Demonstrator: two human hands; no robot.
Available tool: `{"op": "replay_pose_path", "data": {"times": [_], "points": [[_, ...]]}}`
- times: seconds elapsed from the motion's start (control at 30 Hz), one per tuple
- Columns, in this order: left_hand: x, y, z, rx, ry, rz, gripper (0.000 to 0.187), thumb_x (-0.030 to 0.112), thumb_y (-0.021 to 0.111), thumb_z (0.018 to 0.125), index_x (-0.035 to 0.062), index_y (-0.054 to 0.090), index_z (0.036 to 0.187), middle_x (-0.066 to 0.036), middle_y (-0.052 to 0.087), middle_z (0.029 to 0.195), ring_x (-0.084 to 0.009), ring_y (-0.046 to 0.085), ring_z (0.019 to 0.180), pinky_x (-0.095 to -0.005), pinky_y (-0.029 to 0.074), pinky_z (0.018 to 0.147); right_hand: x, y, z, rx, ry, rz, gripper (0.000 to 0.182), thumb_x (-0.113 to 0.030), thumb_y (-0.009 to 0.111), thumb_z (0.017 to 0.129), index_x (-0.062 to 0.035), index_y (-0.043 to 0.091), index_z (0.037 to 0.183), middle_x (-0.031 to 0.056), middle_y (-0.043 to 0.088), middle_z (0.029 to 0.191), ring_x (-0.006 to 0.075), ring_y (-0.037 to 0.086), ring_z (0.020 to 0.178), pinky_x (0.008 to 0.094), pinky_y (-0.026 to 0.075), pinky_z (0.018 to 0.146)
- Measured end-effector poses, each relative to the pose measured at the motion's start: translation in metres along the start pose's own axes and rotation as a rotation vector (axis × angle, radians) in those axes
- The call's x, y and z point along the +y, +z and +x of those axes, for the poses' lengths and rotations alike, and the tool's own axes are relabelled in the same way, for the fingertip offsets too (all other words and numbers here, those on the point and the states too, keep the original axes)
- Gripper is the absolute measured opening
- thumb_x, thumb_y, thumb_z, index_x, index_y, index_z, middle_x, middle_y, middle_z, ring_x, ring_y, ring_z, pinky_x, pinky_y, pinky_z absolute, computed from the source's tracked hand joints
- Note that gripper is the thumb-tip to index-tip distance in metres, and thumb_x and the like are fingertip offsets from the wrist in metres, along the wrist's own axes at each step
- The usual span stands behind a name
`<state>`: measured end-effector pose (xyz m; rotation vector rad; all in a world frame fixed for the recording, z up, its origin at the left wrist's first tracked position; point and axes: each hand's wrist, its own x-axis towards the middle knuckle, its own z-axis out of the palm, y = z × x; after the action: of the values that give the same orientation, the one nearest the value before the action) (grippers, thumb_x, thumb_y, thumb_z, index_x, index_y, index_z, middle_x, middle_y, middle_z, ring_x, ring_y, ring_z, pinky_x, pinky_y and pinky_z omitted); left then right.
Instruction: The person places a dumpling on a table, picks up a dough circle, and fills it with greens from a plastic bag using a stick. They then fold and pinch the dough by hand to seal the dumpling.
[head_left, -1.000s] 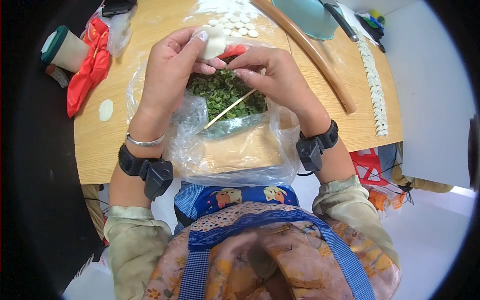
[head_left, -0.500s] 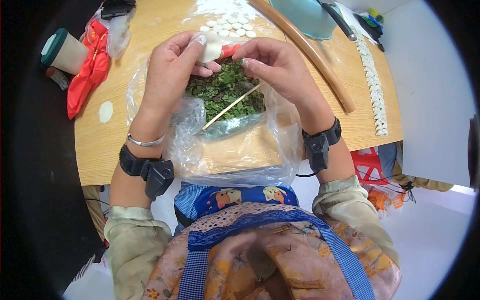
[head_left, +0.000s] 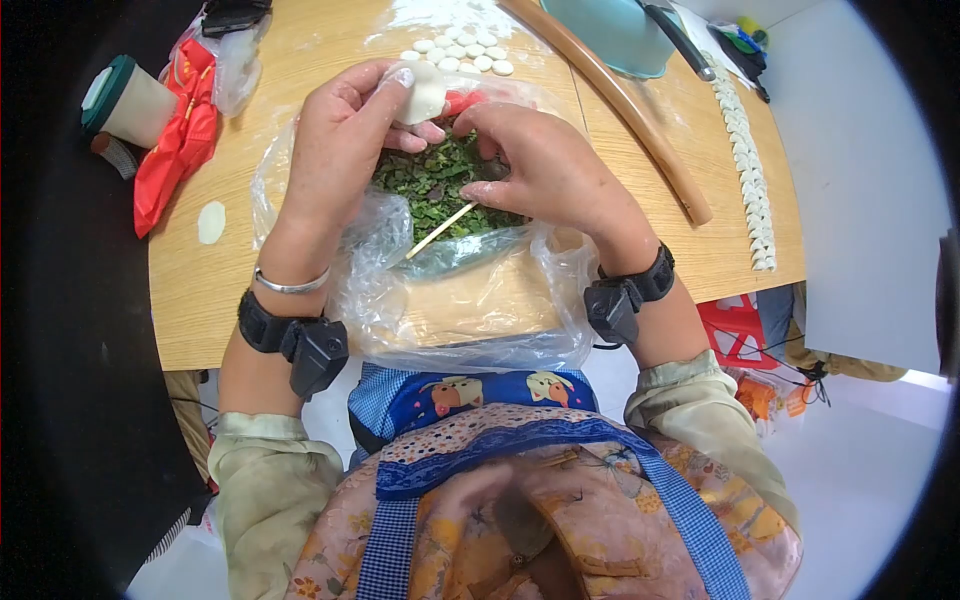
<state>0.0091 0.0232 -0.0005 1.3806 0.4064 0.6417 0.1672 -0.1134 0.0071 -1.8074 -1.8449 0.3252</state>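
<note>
My left hand [head_left: 348, 120] pinches a round, thin dumpling wrapper [head_left: 424, 95] between thumb and fingers, holding it up over the far left side of the filling. Chopped green filling [head_left: 425, 180] lies in a clear plastic bag [head_left: 375, 290] spread open in front of me. A thin wooden stick [head_left: 438, 232] rests slantwise on the filling. My right hand [head_left: 545, 165] is over the right part of the filling, its fingers curved and apart from the thumb. The thumb tip is right at the stick's upper part, and the palm hides the stick's far end.
Small dough discs [head_left: 462, 50] lie on floured wood at the back. A long rolling pin [head_left: 625, 115], a knife [head_left: 678, 42] and a row of folded dumplings [head_left: 745, 165] are to the right. One wrapper [head_left: 211, 223], a red bag [head_left: 180, 140] and a cup [head_left: 135, 108] are on the left.
My right hand has come down and left over the filling, its thumb now at the stick. My left hand keeps the wrapper in nearly the same place.
</note>
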Motion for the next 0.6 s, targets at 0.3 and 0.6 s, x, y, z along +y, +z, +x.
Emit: {"op": "replay_pose_path", "data": {"times": [0.3, 0.6], "points": [[0.0, 0.002, -0.001, 0.001, -0.008, 0.011, 0.027, 0.018, 0.052, 0.098, -0.0033, 0.06, 0.113, -0.01, 0.069, 0.096, -0.0127, 0.067, 0.073, -0.0202, 0.052, 0.063, 0.006, 0.005, 0.002, 0.087, 0.033, 0.108, 0.015, -0.01, 0.07, 0.078, -0.0041, 0.067, 0.092, 0.013, 0.067, 0.079, 0.0303, 0.066, 0.075, 0.0377, 0.052, 0.068], [-0.001, 0.003, -0.001, 0.002, -0.025, -0.01, 0.029, 0.02, 0.051, 0.099, -0.0041, 0.062, 0.111, -0.009, 0.07, 0.094, -0.0113, 0.068, 0.073, -0.0186, 0.053, 0.062, 0.013, -0.008, 0.001, 0.051, 0.267, 0.583, 0.013, -0.006, 0.065, 0.089, 0.0035, 0.068, 0.097, 0.002, 0.066, 0.084, 0.0076, 0.06, 0.073, 0.0227, 0.05, 0.066]]}}
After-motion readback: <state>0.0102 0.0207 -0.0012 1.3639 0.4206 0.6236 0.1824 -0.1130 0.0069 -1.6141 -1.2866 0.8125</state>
